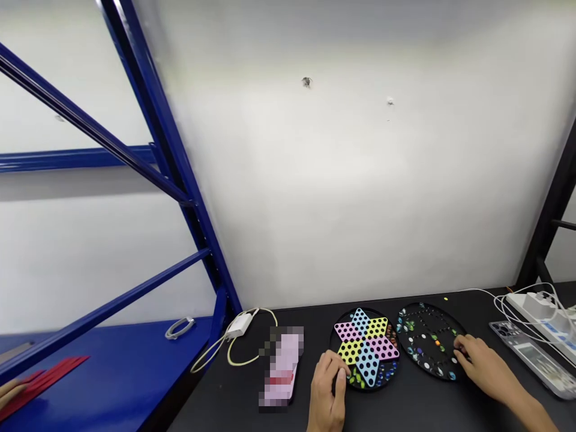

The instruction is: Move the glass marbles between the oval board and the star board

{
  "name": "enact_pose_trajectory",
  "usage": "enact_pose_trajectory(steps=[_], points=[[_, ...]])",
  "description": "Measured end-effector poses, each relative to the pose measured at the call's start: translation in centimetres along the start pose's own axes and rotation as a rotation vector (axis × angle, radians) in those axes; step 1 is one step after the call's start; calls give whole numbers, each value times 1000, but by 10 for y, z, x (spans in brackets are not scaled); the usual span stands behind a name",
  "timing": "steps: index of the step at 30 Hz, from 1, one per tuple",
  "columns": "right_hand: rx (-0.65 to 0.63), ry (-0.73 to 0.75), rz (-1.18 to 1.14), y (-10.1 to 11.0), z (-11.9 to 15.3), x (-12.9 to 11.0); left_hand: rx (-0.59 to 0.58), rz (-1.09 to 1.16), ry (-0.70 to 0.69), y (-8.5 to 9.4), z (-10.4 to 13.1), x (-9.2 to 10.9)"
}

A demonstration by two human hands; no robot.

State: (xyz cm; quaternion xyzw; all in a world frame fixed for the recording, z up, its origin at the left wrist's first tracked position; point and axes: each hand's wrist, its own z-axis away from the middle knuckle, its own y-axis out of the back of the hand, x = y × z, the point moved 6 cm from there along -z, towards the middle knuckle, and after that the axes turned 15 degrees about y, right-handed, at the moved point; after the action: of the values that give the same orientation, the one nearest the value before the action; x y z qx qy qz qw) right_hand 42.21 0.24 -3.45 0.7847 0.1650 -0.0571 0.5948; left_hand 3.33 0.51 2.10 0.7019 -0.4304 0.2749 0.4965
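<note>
A Chinese checkers board (368, 347) with a six-pointed star in pink, yellow and blue lies on the black table. Coloured glass marbles (387, 373) fill the pockets around the star. My left hand (327, 387) is at its lower left edge, thumb and index tips close together by the green marbles; anything between them is hidden. To the right is a round black tray (425, 354) with scattered marbles, many along its rim. My right hand (481, 363) reaches over that tray's right edge, fingertips pinched together and hiding whatever they hold.
Left of the board lie a pixelated phone (283, 366) and a white charger (240, 324) with its cable. On the right are another phone (535, 357) and a power strip (546, 315) with cables. A blue rack (198, 222) stands left; another person's hand (11, 393) holds red material.
</note>
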Motion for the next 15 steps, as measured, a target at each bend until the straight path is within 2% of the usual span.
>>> enact_pose_trajectory(steps=[4,10,15], points=[[-1,69,-144,1,8,-22,-11,9,6,-1,-1,0],[46,149,-190,-14,15,-59,-19,17,10,-3,0,-1],[13,158,-304,-20,12,-76,-7,12,5,-2,0,0]])
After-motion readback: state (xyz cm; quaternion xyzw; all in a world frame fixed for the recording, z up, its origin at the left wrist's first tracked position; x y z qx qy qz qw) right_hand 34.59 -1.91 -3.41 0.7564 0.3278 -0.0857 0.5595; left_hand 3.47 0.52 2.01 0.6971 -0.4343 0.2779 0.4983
